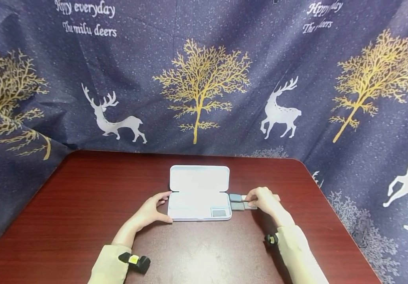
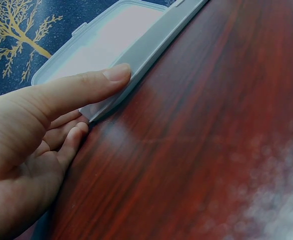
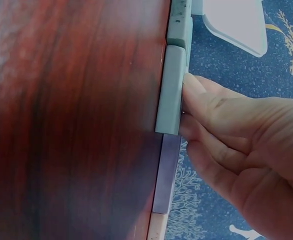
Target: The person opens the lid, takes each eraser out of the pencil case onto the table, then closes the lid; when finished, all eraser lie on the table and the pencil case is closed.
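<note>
A white plastic pencil case (image 1: 189, 217) lies on the table with its hinged lid (image 1: 199, 178) up. At its left end my left hand (image 1: 149, 213) holds it, thumb at the front edge and the other fingers by the back corner. In the left wrist view the thumb (image 2: 117, 73) presses the case's side wall. One dark grey block (image 1: 219, 213) lies in the case's front right compartment. Right of the case, my right hand (image 1: 265, 199) pinches at a small block mostly hidden by its fingers, behind a grey block (image 3: 170, 90) in the right wrist view.
Beside the case sit a blue block (image 1: 235, 198) and grey blocks (image 1: 237, 206). A purple-grey block (image 3: 167, 172) and a pale speckled block (image 3: 157, 226) continue the row. Dark blue cloth (image 1: 197, 79) with trees and deer hangs behind the reddish-brown table (image 1: 83, 221).
</note>
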Available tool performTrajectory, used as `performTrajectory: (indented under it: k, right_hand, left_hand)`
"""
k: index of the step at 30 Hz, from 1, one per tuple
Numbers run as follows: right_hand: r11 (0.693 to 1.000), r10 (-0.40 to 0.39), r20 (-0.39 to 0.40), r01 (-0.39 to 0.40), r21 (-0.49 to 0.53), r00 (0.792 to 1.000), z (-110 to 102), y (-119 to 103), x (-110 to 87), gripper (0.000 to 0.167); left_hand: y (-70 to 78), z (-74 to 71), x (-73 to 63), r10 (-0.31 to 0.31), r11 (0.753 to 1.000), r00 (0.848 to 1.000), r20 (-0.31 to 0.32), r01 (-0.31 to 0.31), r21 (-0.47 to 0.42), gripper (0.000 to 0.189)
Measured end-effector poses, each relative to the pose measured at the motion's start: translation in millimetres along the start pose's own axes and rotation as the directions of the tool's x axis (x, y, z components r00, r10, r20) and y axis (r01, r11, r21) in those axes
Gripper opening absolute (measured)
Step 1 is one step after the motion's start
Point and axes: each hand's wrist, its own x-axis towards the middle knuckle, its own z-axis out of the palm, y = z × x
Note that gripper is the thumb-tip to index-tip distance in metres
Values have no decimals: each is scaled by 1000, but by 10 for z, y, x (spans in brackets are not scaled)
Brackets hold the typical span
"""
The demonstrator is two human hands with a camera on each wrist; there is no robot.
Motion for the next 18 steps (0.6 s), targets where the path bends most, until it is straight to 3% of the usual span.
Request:
performTrajectory:
  k: [5, 15, 18]
  right_hand:
    - [999, -23, -4, 23, 22, 1000, 2, 1, 9, 14]
    - [997, 40, -6, -40, 62, 999, -79, -164, -44, 9]
    - [994, -15, -22, 17, 109, 1000, -119, -260, -69, 7]
  left_hand:
    - [1, -4, -10, 0, 1000, 1000, 0, 0, -3, 97]
    - [3, -7, -15, -9, 1000, 1000, -7, 9, 6, 97]
    - [11, -6, -13, -3, 1000, 1000, -2, 3, -1, 97]
